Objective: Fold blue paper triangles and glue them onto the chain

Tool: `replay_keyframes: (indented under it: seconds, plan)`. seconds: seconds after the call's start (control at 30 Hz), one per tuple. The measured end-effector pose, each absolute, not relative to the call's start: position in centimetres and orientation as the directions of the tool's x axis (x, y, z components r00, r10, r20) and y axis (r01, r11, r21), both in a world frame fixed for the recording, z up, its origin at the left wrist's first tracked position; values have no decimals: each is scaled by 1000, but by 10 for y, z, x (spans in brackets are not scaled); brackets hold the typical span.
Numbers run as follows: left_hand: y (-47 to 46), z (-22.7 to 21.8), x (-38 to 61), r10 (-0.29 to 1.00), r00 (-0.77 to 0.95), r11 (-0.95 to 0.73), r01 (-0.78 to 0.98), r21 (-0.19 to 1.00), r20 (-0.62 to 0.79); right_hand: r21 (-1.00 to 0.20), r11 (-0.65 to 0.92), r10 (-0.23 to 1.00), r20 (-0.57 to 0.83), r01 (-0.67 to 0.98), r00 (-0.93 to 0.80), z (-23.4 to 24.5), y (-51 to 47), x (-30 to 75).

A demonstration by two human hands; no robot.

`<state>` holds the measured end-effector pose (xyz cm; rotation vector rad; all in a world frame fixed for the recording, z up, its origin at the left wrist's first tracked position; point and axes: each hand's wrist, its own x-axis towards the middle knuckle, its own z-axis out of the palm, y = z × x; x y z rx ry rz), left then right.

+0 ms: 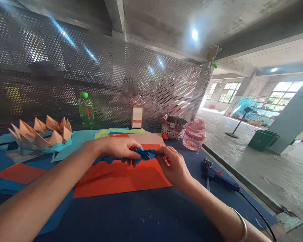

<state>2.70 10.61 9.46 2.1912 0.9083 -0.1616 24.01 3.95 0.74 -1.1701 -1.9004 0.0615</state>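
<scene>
A folded blue paper strip (146, 154) with a zigzag edge is stretched between both my hands above an orange paper sheet (126, 176) on the dark blue table (146, 215). My left hand (118, 148) is closed over the strip's left part, fingers pinching it from above. My right hand (175, 166) pinches the strip's right end, with a bit of orange paper showing by the fingertips. A metal bangle (242, 225) sits on my right wrist.
Folded peach paper shapes (42, 132) lie on light blue paper at the left. Stacked coloured sheets (126, 134), a green bottle (86, 111), a patterned bowl (173, 127) and a pink jar (195, 134) stand at the back. A blue glue gun (217, 174) lies right. A perforated screen (103, 77) fences the back.
</scene>
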Motion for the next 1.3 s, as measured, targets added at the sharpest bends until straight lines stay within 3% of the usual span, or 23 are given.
replay_keyframes:
  seconds: [1.3]
  plan:
    - [109, 90, 26, 530, 750, -448, 644, 619, -396, -409, 579, 716, 669, 706, -199, 8, 37, 240]
